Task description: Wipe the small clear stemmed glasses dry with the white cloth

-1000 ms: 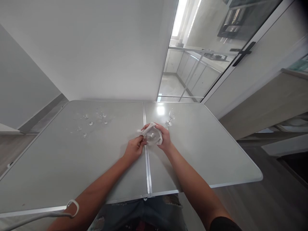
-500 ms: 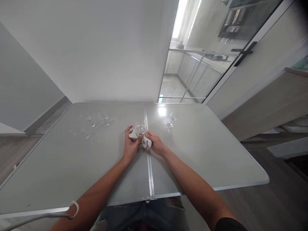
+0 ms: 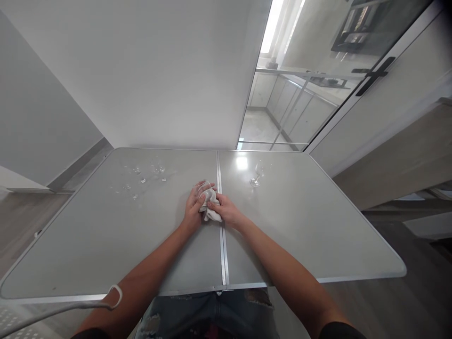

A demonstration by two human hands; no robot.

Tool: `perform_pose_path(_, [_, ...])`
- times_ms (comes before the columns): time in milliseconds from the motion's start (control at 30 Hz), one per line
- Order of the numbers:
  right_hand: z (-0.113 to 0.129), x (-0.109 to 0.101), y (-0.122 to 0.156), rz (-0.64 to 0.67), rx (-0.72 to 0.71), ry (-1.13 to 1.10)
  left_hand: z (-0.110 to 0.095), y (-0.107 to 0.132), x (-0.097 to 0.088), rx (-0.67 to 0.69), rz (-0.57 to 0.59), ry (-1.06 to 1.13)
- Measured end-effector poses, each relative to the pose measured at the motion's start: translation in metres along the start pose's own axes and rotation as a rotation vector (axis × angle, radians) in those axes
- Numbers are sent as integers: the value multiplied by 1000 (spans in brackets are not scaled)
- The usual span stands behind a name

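Note:
My left hand (image 3: 192,208) is wrapped around a clear wine glass (image 3: 202,186) above the middle of the table. The glass is tilted, and its bowl rests against my fingers. My right hand (image 3: 228,209) grips a white cloth (image 3: 213,215), bunched up and pressed to the glass. Part of the stem and foot is hidden by the cloth and fingers. To the right of my hands, another stemmed glass (image 3: 255,181) stands upright on the table.
Several clear glasses (image 3: 160,170) are grouped at the table's far left. The grey table (image 3: 106,245) has a metal seam (image 3: 222,254) down its middle. Behind it stand a white wall (image 3: 169,70) and a glass door (image 3: 296,103). A grey-white cable (image 3: 81,306) crosses at lower left.
The cloth has shifted and now bunches over the glass's lower part, hanging below my right hand. My left-hand fingers are more spread behind the bowl. The view has turned slightly left.

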State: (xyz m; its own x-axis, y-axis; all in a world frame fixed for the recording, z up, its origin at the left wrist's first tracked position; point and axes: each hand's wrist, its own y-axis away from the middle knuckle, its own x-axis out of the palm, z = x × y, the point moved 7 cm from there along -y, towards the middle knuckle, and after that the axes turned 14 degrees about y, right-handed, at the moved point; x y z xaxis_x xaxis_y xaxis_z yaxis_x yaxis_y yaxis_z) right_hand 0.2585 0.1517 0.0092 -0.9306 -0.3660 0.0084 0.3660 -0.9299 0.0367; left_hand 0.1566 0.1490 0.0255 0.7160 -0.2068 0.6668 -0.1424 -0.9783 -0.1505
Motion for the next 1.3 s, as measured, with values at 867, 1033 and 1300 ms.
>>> perform_pose_path(867, [9,-4,8,-98,-3,185,2,-4,-13,19,-83,4])
perform_pose_path(1033, [0,5,5,237,133,-153,11,-8,-13,-95,-54,90])
perform_pose_path(1300, [22,-12,10,-346,-100,993,6,-17,-28,61,-120,35])
